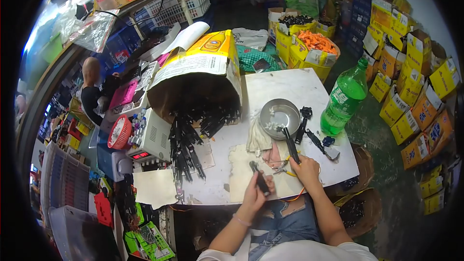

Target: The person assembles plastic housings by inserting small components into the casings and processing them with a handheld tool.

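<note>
My left hand (252,194) is closed around a short black plastic part (260,179), held tilted over the front edge of the white table (270,82). My right hand (305,170) grips a long black rod-shaped piece (292,146); its far end reaches the rim of a metal bowl (294,106) with small white pieces in it. What exactly the rod is I cannot make out. Below it lie pliers with yellow handles (290,171), partly hidden by the hand. A pale cloth (258,137) sits left of the bowl. Black parts (316,142) lie to its right.
A tipped yellow sack (208,50) spills many black parts (183,150) on the left. A green bottle (344,97) stands at the right edge. A power box (151,137) is at the left. Boxes of orange pieces (316,43) stand behind; another person (92,92) is far left.
</note>
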`<action>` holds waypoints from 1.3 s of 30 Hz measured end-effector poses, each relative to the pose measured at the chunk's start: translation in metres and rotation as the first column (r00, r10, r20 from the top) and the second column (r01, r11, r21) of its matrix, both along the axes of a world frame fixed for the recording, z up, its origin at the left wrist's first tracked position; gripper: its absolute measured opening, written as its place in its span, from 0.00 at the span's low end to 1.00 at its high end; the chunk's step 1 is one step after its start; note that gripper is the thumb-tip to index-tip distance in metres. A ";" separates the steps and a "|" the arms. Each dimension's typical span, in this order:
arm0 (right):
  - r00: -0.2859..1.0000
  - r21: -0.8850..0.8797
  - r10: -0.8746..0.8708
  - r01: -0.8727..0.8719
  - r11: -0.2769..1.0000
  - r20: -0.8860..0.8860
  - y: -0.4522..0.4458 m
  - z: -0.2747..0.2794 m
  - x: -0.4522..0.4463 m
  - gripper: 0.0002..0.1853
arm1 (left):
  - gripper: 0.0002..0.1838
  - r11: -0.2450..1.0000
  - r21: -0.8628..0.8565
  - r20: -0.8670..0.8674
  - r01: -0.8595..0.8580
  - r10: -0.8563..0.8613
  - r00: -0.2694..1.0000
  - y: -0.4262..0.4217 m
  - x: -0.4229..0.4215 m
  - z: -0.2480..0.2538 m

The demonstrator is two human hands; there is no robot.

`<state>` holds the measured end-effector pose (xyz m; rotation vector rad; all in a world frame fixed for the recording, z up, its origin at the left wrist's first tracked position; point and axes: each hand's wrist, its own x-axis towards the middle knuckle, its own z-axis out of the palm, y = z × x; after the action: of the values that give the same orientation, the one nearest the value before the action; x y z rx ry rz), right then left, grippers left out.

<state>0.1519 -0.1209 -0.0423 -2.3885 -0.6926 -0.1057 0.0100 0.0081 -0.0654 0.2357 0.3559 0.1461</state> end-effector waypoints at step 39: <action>0.939 0.226 0.323 -0.342 0.912 0.118 -0.013 -0.002 -0.092 0.12 | 0.25 0.758 0.626 0.059 -0.182 0.186 0.981 -0.044 0.000 0.033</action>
<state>0.0598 -0.1335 -0.0445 -2.0106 -1.0517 -0.1320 0.0096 -0.0360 -0.0322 0.8746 0.3267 0.4647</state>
